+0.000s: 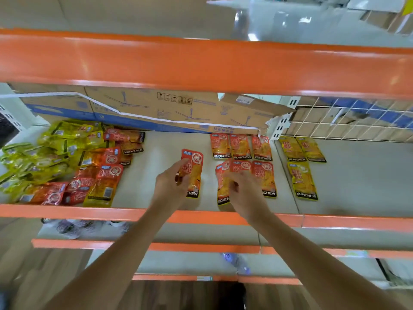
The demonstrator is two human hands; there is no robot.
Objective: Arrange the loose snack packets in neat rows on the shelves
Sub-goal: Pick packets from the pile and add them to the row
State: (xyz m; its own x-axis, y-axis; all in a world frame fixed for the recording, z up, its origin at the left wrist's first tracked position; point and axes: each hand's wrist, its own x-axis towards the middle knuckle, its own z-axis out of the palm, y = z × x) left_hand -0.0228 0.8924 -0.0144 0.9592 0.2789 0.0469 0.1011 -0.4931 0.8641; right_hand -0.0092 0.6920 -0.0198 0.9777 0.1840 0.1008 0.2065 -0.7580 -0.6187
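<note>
On the beige shelf (161, 153), my left hand (171, 182) grips a red-orange snack packet (194, 173) at its left edge, lifted slightly and upright. My right hand (242, 186) rests fingers-down on the front-row packets, touching a red packet (222, 186) and covering most of the one beside it. Two neat rows of red packets (240, 146) lie right of centre. Three yellow packets (301, 166) are lined up further right. A loose heap of red packets (100, 173) and yellow-green packets (55, 148) fills the left side.
An orange beam (201, 66) of the upper shelf crosses overhead. Flat cardboard boxes (169, 110) stand along the back. A white wire grid (348, 121) backs the right bay. The shelf's orange front lip (89, 212) runs below, with lower shelves underneath.
</note>
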